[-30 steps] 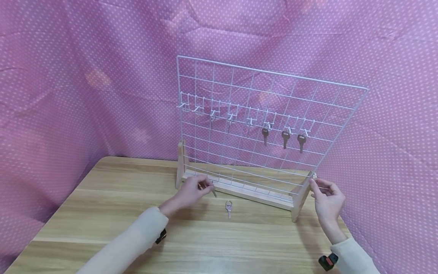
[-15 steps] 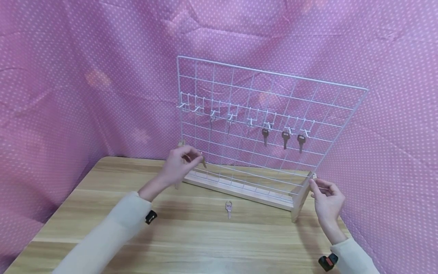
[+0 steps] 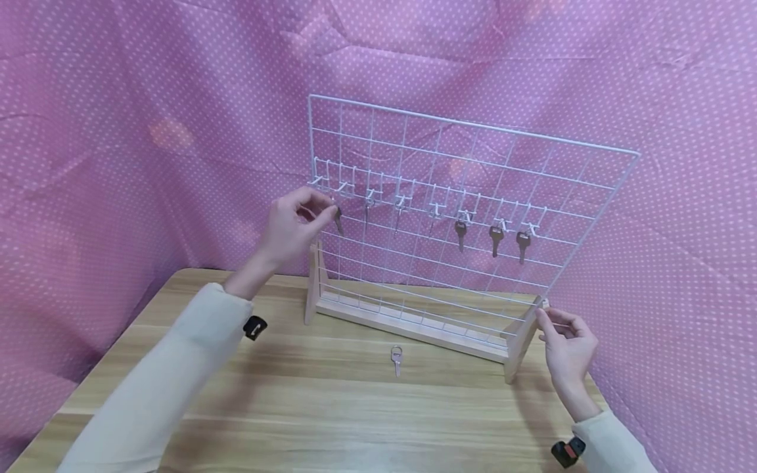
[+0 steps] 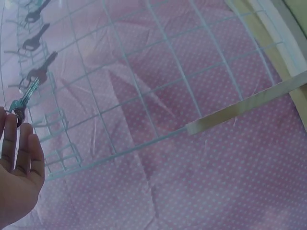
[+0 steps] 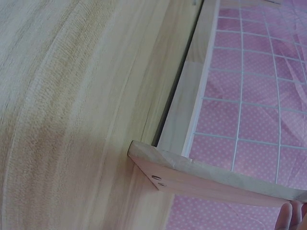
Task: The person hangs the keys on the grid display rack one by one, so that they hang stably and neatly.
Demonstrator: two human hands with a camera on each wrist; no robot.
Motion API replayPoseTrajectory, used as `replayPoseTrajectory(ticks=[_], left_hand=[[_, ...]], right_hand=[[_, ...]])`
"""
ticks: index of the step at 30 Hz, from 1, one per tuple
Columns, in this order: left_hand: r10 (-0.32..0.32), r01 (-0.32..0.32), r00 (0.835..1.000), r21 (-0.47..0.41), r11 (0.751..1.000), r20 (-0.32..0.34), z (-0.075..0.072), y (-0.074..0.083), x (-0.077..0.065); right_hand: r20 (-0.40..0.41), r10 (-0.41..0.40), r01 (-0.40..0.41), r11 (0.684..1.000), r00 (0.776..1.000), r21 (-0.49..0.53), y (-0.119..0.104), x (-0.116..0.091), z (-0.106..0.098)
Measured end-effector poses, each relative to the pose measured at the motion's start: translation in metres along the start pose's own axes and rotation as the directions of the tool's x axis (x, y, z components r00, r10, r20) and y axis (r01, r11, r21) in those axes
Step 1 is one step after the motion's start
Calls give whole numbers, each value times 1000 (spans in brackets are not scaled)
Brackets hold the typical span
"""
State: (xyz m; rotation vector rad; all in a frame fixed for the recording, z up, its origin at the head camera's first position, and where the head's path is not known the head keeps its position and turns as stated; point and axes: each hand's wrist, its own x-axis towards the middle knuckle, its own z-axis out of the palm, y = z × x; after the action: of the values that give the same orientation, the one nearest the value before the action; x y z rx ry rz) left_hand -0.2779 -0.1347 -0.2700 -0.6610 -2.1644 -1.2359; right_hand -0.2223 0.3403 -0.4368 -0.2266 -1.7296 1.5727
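Observation:
My left hand [image 3: 290, 226] pinches a key [image 3: 339, 221] by its ring end, blade hanging down, just below the second hook [image 3: 344, 189] from the left on a white wire grid rack [image 3: 473, 125]. In the left wrist view this key [image 4: 25, 101] sticks out past my fingertips. At the rack's right end, my right hand [image 3: 569, 348] holds the top of the wooden side support [image 3: 520, 345] between thumb and fingers. The right wrist view catches only fingertips [image 5: 290, 215] at that support. Another key [image 3: 397, 360] with a ring lies flat on the table.
Several keys hang from the middle and right hooks, such as the rightmost key [image 3: 523, 246]. The leftmost hook [image 3: 318, 181] carries no key. A wooden base bar [image 3: 408, 327] joins the supports on the wooden table [image 3: 331, 407]. Pink dotted cloth [image 3: 177, 164] surrounds the table.
My left hand has risen with the key from near the base bar, up and leftward to the hook row. The right hand stays at the support, and the key on the table has not moved.

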Motion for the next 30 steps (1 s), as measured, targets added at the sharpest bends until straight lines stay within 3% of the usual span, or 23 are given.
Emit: replayPoseTrajectory(ticks=[11, 30], left_hand=[[-98, 98, 995, 29, 995, 10, 2, -6, 16], [-70, 72, 996, 32, 997, -45, 17, -16, 20]], right_hand=[[11, -10, 10, 999, 1000, -33, 0, 0, -1], [6, -13, 13, 999, 1000, -33, 1, 1, -1]])
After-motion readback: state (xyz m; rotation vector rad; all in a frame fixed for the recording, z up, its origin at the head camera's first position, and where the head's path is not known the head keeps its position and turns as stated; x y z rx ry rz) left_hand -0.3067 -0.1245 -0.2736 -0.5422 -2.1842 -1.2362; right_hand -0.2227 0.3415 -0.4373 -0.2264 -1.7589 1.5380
